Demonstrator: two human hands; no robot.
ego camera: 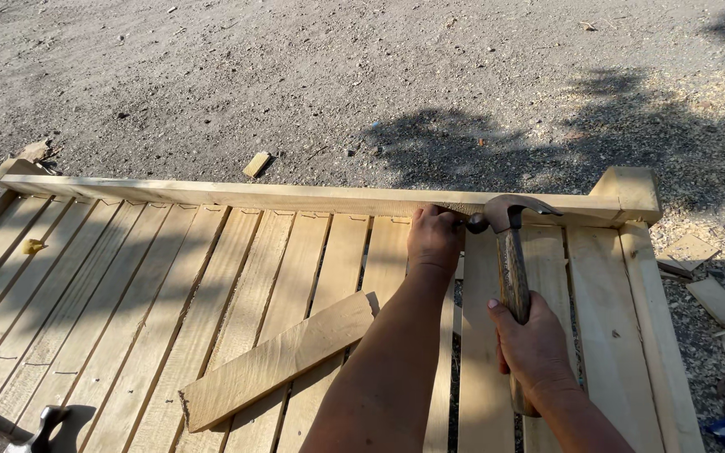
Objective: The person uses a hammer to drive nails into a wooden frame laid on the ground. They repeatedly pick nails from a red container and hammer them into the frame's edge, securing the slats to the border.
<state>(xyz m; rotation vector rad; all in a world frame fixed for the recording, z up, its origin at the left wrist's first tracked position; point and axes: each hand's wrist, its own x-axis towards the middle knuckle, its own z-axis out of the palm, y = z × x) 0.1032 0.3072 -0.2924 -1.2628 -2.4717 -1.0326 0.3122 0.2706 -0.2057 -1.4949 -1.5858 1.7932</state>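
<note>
Hammer [509, 252] in the head view, at about 3 o'clock from the frame's centre: its wooden handle runs down toward 6 o'clock and its metal head lies against the top rail [312, 198] of a slatted wooden panel [127, 294]. The right hand [532, 344] is closed around the lower handle, thumb up along the wood. The left hand [434, 239] sits just at 9 o'clock of the hammer head, fingers curled and pinched at the rail's lower edge, right beside the hammer face; whatever it pinches is too small to make out. Both forearms come in from 6 o'clock.

The panel lies flat on the ground and fills the lower half of the view, its slats running from the rail toward 6 o'clock with narrow gaps between them. A corner post [631, 191] stands at the rail's 3 o'clock end. A loose board [279, 361] lies aslant across the slats, at 8 o'clock from the left hand, apart from both hands. At 7 o'clock, in the frame's corner, a second metal tool head [44, 419] shows in shadow.

Beyond the rail, toward 12 o'clock, is bare gritty dirt [295, 75] with a small wood offcut [256, 164] on it. At 4 o'clock, off the panel's edge, wood scraps [719, 302] lie in sawdust.
</note>
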